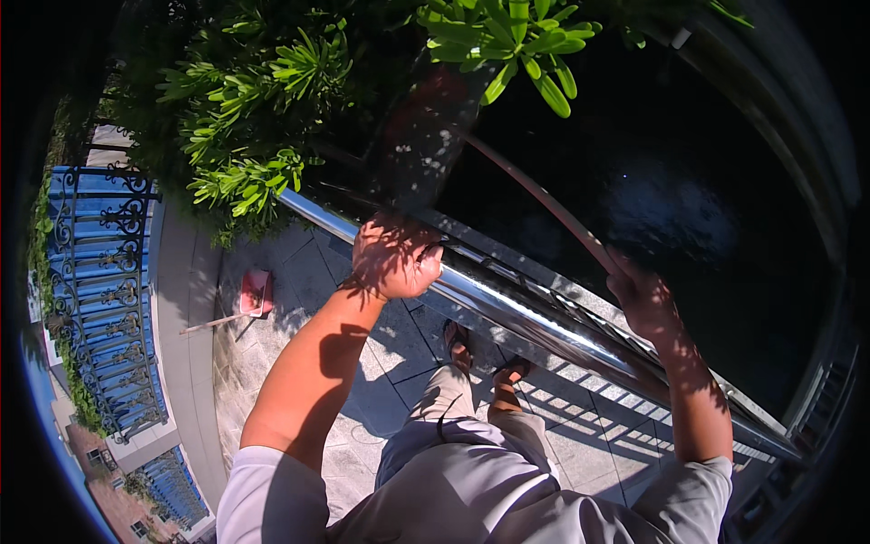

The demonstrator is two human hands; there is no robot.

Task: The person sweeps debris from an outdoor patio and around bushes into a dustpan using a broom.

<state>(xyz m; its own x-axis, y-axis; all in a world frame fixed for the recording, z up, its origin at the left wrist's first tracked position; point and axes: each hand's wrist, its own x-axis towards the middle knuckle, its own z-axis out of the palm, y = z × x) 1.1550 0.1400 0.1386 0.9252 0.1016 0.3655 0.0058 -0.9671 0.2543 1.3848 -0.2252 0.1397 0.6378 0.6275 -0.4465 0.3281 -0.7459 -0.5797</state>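
Observation:
My left hand [397,256] is closed on a shiny steel railing [517,313] at the centre of the view. My right hand [642,295] grips a long, thin pole [530,190] over the dark water [671,208] beyond the rail. The pole's far end meets a shaded, reddish surface [430,118] under green foliage [245,181]; what is at that end is too dark to make out. Both forearms reach up from the lower edge, and my sandalled feet stand below the railing.
A pink dustpan [256,292] with a long handle lies on the stone paving [381,363] to the left. Farther left are an ornate dark iron fence [113,299] with blue behind it and a pale ledge [190,272]. A curved edge [816,163] borders the water at right.

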